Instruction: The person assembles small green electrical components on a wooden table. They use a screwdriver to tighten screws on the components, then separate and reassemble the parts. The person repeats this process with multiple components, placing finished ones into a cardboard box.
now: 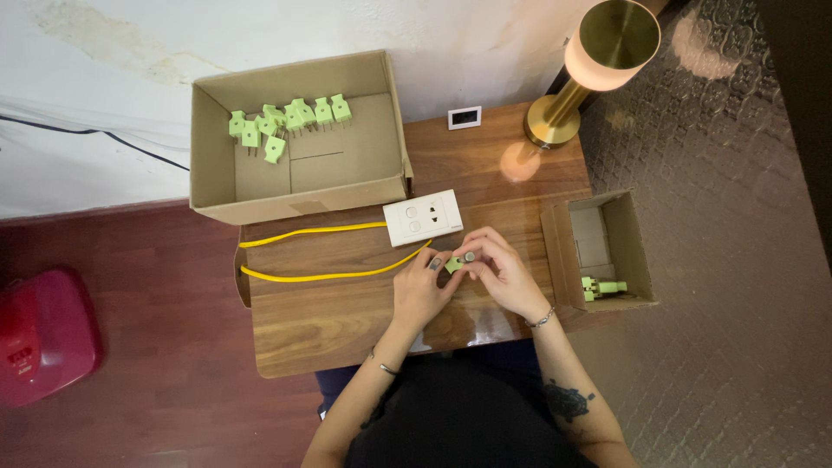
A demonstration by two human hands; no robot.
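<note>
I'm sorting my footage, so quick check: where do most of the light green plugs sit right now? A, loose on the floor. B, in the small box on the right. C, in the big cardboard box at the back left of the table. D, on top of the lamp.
C: about ten green plugs lie in the big cardboard box, while the small box holds only a couple.
</note>
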